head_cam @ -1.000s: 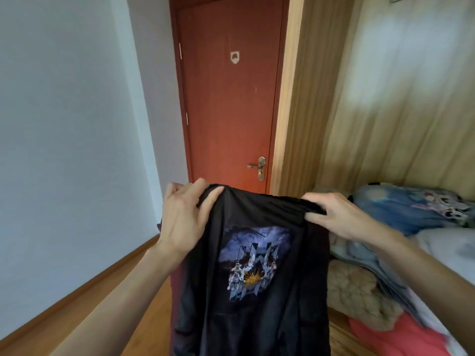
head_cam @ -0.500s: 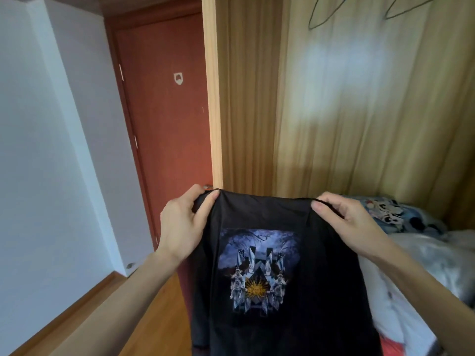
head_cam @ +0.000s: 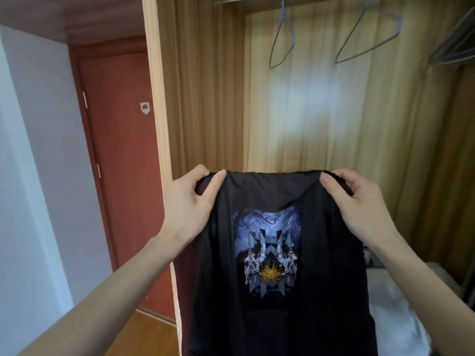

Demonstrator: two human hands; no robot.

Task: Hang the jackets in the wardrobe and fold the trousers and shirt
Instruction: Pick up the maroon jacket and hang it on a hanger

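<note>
The view has swung from the door to the wardrobe. Both hands, left hand [head_cam: 187,206] and right hand [head_cam: 359,204], pinch the black jacket [head_cam: 277,253] up. Hangers [head_cam: 282,34] above them hang bare; nothing looks hung yet.

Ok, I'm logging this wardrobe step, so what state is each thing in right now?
black garment: held up, hanging open, print facing the camera
left hand: grips its top left corner
right hand: grips its top right corner
wire hangers: bare, hanging
red door: closed
</note>
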